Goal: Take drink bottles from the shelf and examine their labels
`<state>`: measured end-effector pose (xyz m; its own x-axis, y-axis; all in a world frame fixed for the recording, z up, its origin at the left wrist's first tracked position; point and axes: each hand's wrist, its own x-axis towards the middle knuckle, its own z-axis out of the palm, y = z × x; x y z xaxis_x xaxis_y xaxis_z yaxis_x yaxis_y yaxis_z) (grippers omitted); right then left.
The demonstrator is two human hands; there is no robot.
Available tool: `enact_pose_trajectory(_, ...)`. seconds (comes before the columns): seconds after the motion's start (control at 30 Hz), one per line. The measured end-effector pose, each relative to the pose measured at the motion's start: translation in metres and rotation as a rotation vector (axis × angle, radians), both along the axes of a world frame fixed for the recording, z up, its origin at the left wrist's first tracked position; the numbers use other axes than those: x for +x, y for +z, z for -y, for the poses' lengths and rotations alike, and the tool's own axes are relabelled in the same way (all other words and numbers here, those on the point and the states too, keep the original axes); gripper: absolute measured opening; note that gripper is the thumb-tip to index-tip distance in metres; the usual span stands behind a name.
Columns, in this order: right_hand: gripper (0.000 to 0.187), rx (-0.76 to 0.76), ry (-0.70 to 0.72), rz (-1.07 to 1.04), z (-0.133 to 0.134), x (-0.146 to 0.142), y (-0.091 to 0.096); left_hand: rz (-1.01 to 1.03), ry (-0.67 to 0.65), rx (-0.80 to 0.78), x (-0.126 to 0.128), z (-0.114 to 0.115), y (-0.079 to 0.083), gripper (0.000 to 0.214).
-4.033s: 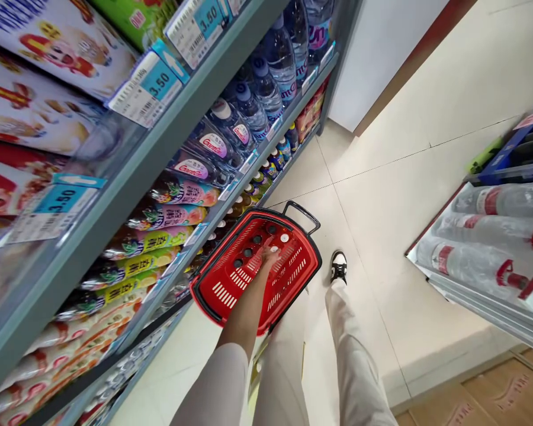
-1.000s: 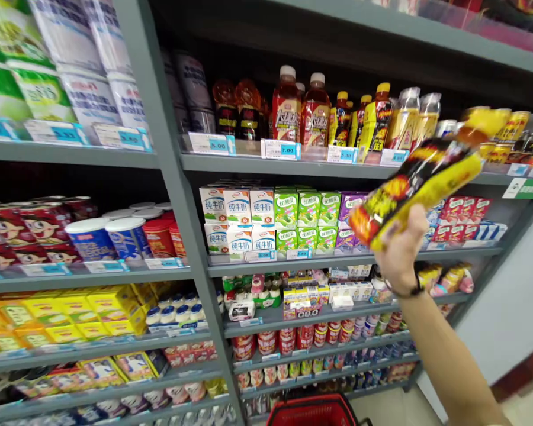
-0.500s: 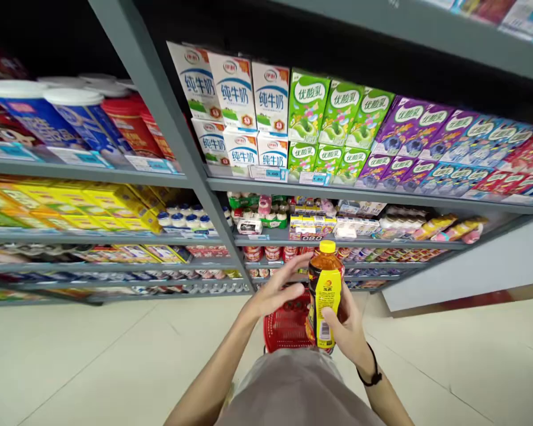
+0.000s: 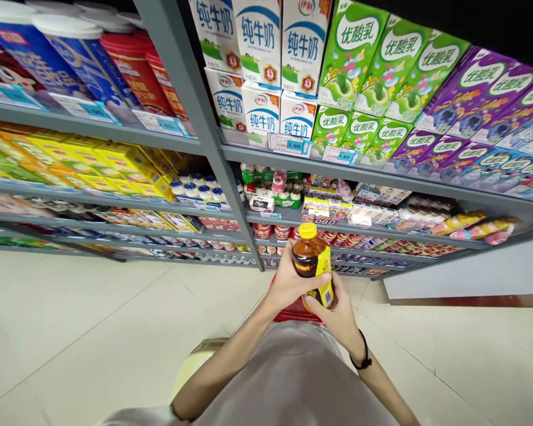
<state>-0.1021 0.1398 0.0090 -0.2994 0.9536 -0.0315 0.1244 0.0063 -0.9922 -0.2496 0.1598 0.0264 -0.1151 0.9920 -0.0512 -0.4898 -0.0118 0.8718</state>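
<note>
A drink bottle [image 4: 311, 260] with a yellow cap, amber liquid and a black and yellow label is held upright, slightly tilted, in front of my body. My left hand [image 4: 288, 278] is closed round its left side, thumb across the label. Lower down, my right hand [image 4: 337, 310] grips the bottle's right side and base; a black band circles that wrist. Beneath both hands is a red shopping basket [image 4: 295, 313], mostly hidden by the hands, the bottle and my shirt.
Ahead stands a grey shelf [image 4: 382, 177] with white milk cartons [image 4: 260, 41], green cartons [image 4: 350, 53] and purple cartons [image 4: 462, 89]. Blue canisters [image 4: 77, 59] and yellow boxes [image 4: 115, 160] fill the left bay. Pale floor tiles [image 4: 93, 319] lie below; a white panel [image 4: 471, 272] stands right.
My left hand, earlier apart with spread fingers, has closed on the bottle. The bottle has turned, showing more of its black side, and moved slightly left and up. The shelf looks closer.
</note>
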Motion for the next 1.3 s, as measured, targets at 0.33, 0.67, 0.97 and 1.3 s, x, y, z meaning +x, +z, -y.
enact_pose_trajectory(0.33,0.054,-0.179,0.255,-0.239,0.006,0.003,-0.011,0.094,-0.086,0.039,0.002,0.017,-0.001,0.075)
enact_pose_trajectory(0.67,0.060,-0.185,0.112,-0.178,0.013,0.010,-0.024,0.159,-0.076,0.036,0.012,0.015,-0.001,0.079)
enact_pose_trajectory(0.97,0.062,-0.154,0.045,-0.129,0.020,0.015,-0.030,0.150,-0.090,0.000,0.018,0.015,-0.004,0.086)
enact_pose_trajectory(1.3,0.044,-0.107,0.180,-0.025,0.015,0.013,-0.016,0.055,0.049,-0.010,0.019,0.012,-0.013,0.086)
